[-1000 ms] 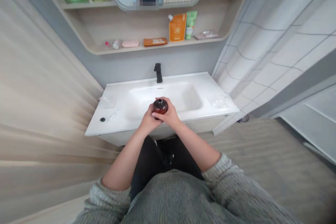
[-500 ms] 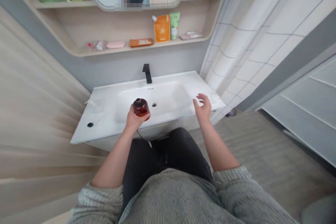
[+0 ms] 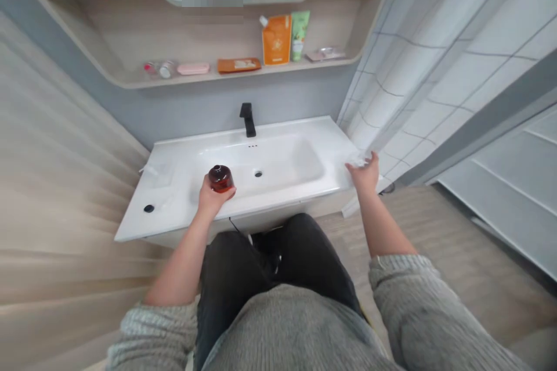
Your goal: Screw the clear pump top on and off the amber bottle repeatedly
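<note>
**Amber glass bottle (image 3: 221, 178) gripped above a white washbasin (image 3: 278, 200)**

The person's left hand (image 3: 212, 198) is clenching the amber glass bottle, with the fingers wrapped around its lower half, and is keeping it roughly upright above the basin's front edge, left of the drain hole (image 3: 258, 174). The bottle's dark rounded top is showing above the fingers. The right hand (image 3: 364, 175) is reaching out beyond the basin's right end, with its fingers slightly spread and meeting a translucent plastic sheet (image 3: 357, 159); I cannot tell whether they are pinching it. A black faucet (image 3: 248, 122) is standing behind the basin, and a round black plug (image 3: 148, 208) is sitting on its left deck. Above the basin, a wall shelf (image 3: 195, 78) is holding an orange pouch (image 3: 276, 39) and a green tube (image 3: 297, 35).
</note>
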A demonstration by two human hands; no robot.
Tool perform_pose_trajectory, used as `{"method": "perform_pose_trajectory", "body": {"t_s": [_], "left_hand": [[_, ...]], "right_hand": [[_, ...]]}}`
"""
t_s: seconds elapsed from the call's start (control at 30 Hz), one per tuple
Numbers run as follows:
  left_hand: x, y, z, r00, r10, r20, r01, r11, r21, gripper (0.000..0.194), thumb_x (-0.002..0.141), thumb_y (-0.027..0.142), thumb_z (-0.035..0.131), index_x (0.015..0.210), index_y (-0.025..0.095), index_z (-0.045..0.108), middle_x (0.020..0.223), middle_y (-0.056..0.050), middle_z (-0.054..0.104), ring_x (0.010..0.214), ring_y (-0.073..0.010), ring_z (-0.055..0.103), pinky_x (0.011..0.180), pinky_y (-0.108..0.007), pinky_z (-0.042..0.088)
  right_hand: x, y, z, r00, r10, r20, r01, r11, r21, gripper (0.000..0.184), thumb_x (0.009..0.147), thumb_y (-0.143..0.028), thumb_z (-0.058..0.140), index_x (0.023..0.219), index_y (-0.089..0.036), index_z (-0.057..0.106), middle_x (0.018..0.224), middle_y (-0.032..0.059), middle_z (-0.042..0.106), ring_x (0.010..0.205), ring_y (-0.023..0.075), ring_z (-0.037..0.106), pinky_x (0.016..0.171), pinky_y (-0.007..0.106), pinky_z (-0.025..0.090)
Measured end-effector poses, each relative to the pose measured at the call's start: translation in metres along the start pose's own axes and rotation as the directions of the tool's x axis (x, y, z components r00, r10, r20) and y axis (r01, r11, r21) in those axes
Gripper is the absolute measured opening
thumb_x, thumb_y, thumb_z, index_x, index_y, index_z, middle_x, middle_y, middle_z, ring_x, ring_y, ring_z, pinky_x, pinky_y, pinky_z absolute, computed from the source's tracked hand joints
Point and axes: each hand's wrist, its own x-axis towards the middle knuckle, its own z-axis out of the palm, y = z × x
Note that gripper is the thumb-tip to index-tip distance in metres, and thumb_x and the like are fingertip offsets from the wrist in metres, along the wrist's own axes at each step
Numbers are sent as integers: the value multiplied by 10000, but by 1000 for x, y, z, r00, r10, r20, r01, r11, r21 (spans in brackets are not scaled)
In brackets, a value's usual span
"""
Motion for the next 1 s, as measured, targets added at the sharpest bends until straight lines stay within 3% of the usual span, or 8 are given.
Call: {"method": "perform_pose_trajectory", "body": {"t_s": [0.1, 0.23, 0.37, 0.47, 0.57, 0.67, 0.77, 1.0], "left_hand": [[7, -4, 2, 1000, -18, 1, 18, 1000, 8, 778, 599, 404, 1029, 1268, 239, 667, 1171, -82, 823, 1080, -306, 811, 1079, -496, 639], [20, -4, 6, 999, -25, -25, 25, 1000, 0, 759, 588, 383, 1036, 1235, 238, 665, 1146, -74, 811, 1076, -316, 809, 1077, -511, 641], [35, 5, 11, 1000, 22, -19, -22, 1000, 12, 795, 597, 315, 1034, 1289, 228, 652, 1196, -79, 804, 1109, -308, 804, 1084, -488, 638], [46, 12, 17, 1000, 29, -5, -29, 999, 19, 787, 609, 276, 1028, 1298, 223, 653, 1211, -81, 809, 1117, -298, 802, 1077, -461, 638], [53, 11, 27, 1000, 7, 9, -7, 1000, 15, 761, 613, 265, 1020, 1277, 227, 652, 1193, -72, 816, 1104, -293, 803, 1063, -448, 638], [54, 5, 38, 999, -35, 28, 34, 999, 6, 762, 628, 267, 1003, 1296, 241, 637, 1196, -61, 814, 1103, -285, 805, 1053, -433, 634], [50, 0, 46, 997, -50, 62, 47, 997, 54, 787, 637, 249, 1005, 1330, 232, 633, 1222, -60, 814, 1129, -283, 795, 1077, -428, 617], [49, 2, 47, 985, -24, 172, 13, 998, 69, 822, 623, 242, 1026, 1344, 238, 631, 1280, -83, 819, 1183, -300, 793, 1094, -445, 615]], "right_hand": [[6, -7, 6, 992, 128, 7, -128, 990, 53, 931, 714, -434, 989, 1521, -208, 584, 1351, 225, 757, 1119, 341, 744, 1059, 559, 592], [-7, -50, 30, 966, -66, 249, 5, 972, 236, 841, 680, -446, 1012, 1413, -242, 652, 1341, 173, 757, 1114, 325, 726, 944, 495, 642], [-39, -119, 76, 787, -300, 539, 3, 876, 483, 846, 653, -512, 1015, 1386, -277, 665, 1361, 126, 740, 1132, 315, 720, 835, 441, 676], [-63, -170, 119, 670, -447, 593, 47, 822, 568, 738, 679, -458, 978, 1336, -283, 689, 1443, 111, 700, 1177, 311, 703, 854, 420, 667], [-85, -205, 161, 616, -485, 621, 20, 798, 603, 754, 640, -357, 961, 1330, -275, 669, 1363, 90, 722, 1180, 306, 702, 893, 419, 658], [-104, -217, 191, 628, -428, 651, -20, 826, 563, 805, 614, -288, 958, 1353, -273, 641, 1314, 73, 743, 1088, 277, 723, 925, 431, 652], [-118, -214, 203, 621, -416, 664, 9, 851, 524, 765, 620, -277, 975, 1314, -279, 654, 1267, 56, 764, 989, 254, 731, 933, 436, 647], [-123, -206, 207, 463, -528, 712, 43, 816, 577, 789, 616, -347, 1033, 1323, -278, 690, 1296, 70, 776, 1097, 280, 752, 933, 415, 632]]}}
